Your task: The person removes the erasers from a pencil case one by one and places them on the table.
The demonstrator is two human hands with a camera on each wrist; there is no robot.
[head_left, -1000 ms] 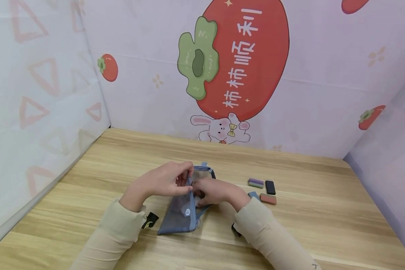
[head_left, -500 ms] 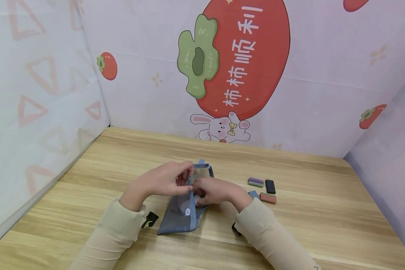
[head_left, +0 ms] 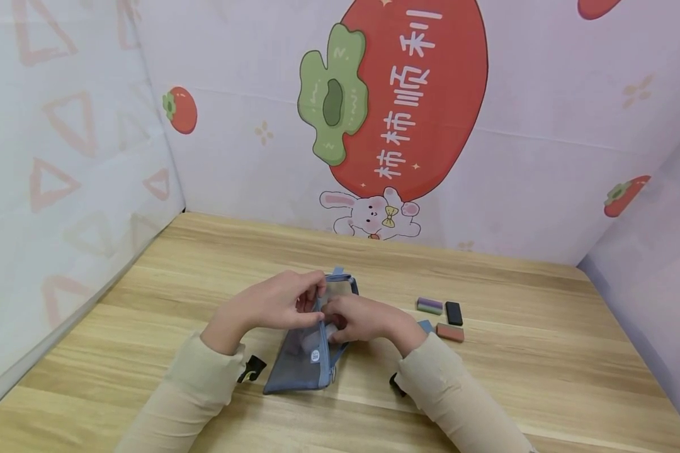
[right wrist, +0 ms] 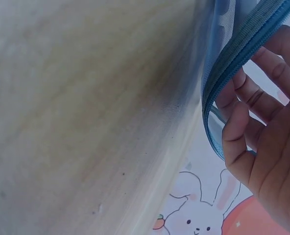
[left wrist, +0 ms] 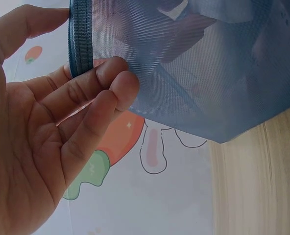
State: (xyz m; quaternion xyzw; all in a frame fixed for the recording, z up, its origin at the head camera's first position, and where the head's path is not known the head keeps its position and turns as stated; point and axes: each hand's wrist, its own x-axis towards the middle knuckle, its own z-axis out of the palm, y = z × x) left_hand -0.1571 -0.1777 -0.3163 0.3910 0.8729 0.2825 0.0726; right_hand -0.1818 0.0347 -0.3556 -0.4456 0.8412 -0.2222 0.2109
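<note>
A blue mesh zip pouch (head_left: 297, 368) stands on the table with its zipped mouth spread apart. My left hand (head_left: 274, 302) pinches the zipper edge; in the left wrist view the same hand (left wrist: 47, 127) has fingers bent at the zip and against the mesh. My right hand (head_left: 362, 319) reaches into the mouth from the right, fingers bent. Close to its thumb and fingertips is a whitish piece (head_left: 331, 331), partly hidden. In the right wrist view, the zipper (right wrist: 233, 58) covers some of the right hand's fingertips (right wrist: 235, 120). Pale and dark shapes show through the mesh.
Right of the pouch lie a purple-green striped block (head_left: 429, 306), a black block (head_left: 454, 313) and a reddish-brown block (head_left: 450, 332). A blue piece (head_left: 425, 326) and a black piece (head_left: 396, 385) are partly behind the right arm. Another black piece (head_left: 253, 369) with yellow lies by the left cuff.
The whitish shape inside the pouch has shifted slightly behind the mesh. The right hand's fingers have moved a little; the left hand keeps its hold on the zipper edge.
</note>
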